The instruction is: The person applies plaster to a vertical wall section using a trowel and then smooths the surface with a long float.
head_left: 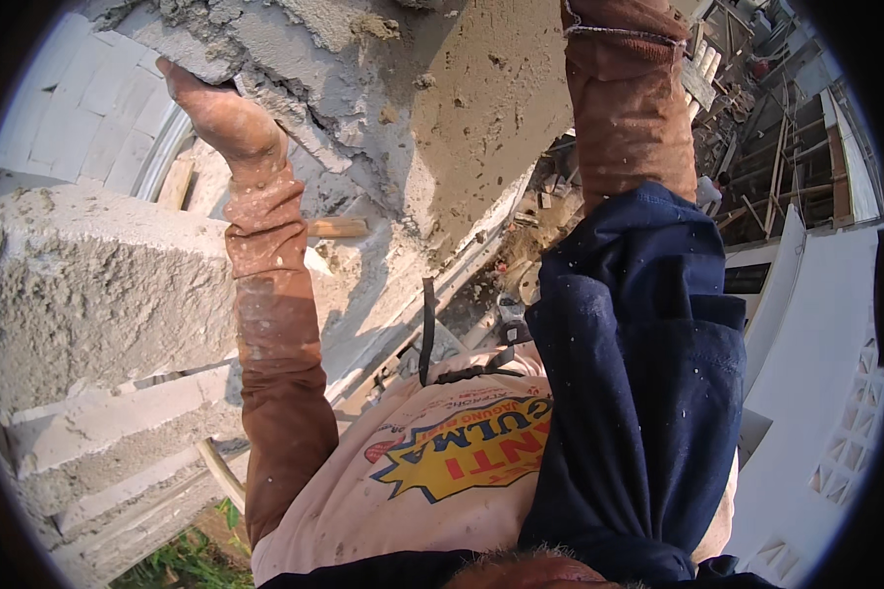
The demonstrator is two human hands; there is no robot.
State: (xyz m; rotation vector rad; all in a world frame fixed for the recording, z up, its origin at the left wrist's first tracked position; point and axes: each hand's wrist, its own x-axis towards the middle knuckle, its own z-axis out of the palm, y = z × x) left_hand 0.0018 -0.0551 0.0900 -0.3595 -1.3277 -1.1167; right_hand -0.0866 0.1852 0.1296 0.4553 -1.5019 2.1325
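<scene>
My left hand is raised at the upper left, against the broken edge of a surface coated in rough grey mortar. A thumb or finger points toward the upper left along that edge; the other fingers are hidden, so I cannot tell whether they grip it. My left arm wears a dusty brown sleeve. On the right, my right arm in a brown sleeve with dark blue cloth over it reaches past the top edge, so the right hand is out of view. Beside it lies a smoother, damp-looking plastered area.
A rough concrete ledge runs along the left, with pale blocks above it. A short wooden piece sticks out beside my left forearm. Far below on the right are timber poles, rubble and a white wall.
</scene>
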